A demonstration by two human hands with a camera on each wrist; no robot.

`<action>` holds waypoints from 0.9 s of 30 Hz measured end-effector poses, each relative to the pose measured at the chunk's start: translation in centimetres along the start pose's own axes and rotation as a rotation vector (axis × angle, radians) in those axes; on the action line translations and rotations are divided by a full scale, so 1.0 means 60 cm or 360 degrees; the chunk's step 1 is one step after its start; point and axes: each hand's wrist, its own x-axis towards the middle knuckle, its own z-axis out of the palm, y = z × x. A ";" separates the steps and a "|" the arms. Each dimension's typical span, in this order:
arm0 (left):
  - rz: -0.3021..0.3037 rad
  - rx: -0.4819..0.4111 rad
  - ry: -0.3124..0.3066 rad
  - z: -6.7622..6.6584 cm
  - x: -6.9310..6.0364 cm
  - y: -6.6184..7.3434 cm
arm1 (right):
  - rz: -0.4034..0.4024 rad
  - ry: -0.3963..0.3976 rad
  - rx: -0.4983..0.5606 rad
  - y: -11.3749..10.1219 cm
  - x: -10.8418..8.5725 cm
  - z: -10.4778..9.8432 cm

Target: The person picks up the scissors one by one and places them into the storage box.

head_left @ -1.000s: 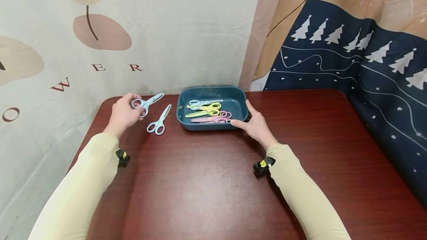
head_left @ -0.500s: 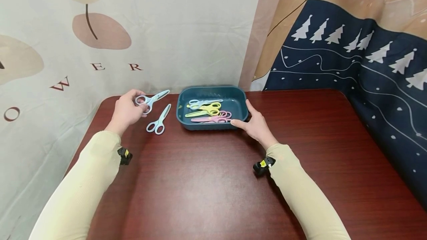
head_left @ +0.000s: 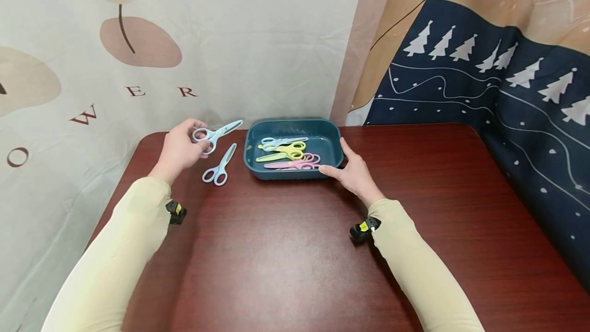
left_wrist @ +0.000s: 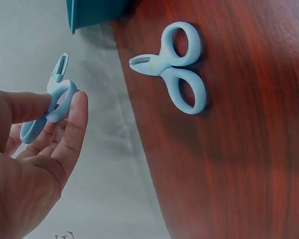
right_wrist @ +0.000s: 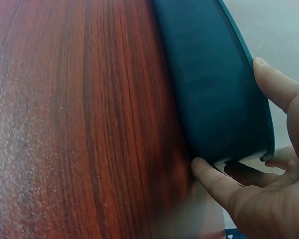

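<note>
Light blue scissors [head_left: 226,128] are pinched by one handle in my left hand [head_left: 177,147], held above the table's far left with the blades toward the bin. In the left wrist view, my thumb and fingers grip the handle of those scissors [left_wrist: 61,67]. A second pair of light blue scissors [head_left: 220,167] lies on the table just right of that hand. My right hand [head_left: 355,175] grips the right end of a dark teal plastic bin [head_left: 281,175], its thumb at the rim in the right wrist view. Inside are blue scissors [head_left: 290,141], yellow-green scissors [head_left: 294,154] and pink scissors [head_left: 295,165].
The bin stands at the far edge of a dark red-brown wood table [head_left: 276,250], close to a pale printed cloth [head_left: 258,40]. A navy cloth with white trees [head_left: 461,76] hangs along the right side.
My left hand has moved a little right and away from me, bringing the held scissors nearer the bin. My right hand and the bin stay where they were.
</note>
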 end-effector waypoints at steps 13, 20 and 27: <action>0.0067 -0.0024 -0.0034 0.006 0.007 0.020 | 0.0009 0.0000 0.0009 -0.001 0.000 -0.001; 0.0061 0.0016 -0.0067 0.009 0.011 0.035 | 0.0013 0.0002 0.0003 -0.002 0.000 -0.001; 0.0046 0.0040 -0.0136 0.012 0.015 0.053 | 0.0009 -0.0001 0.0002 -0.003 0.001 0.000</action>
